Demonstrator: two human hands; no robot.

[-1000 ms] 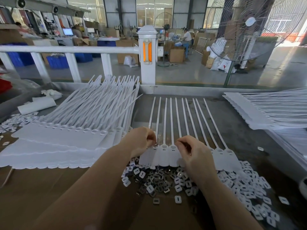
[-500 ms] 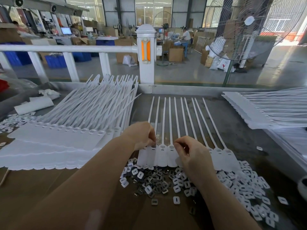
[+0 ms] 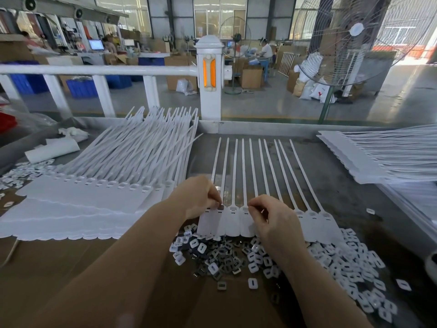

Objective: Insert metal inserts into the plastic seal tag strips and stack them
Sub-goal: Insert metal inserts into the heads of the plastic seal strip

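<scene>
one strip of seal tags (image 3: pixel 236 221) lies flat on the counter (image 3: pixel 343 197) straight ahead of you, its flat tag heads nearest your body and its ten or so thin tails running away toward the far rail (image 3: pixel 94 70). the long axis of each tag points away from you; the row of sockets runs left to right, just beyond your fingertips. your left hand (image 3: pixel 201 197) sits over the left end of that row, fingers curled and pinching down at a socket where a dark insert (image 3: pixel 220 207) shows. your right hand (image 3: pixel 272 216) sits a few sockets to the right, fingers curled in a pinch over the heads; you cannot tell from here whether it holds an insert. the two hands are apart, both touching the strip. the sockets to the right lie nearer your right hand, so the work likely moves along the row rather than along the tails. just below the heads, touching them, spreads the loose pile of inserts and white caps (image 3: pixel 236 256). left of the strip rests the big stack of strips (image 3: pixel 82 200); another stack (image 3: pixel 378 157) lies well apart on the right.
</scene>
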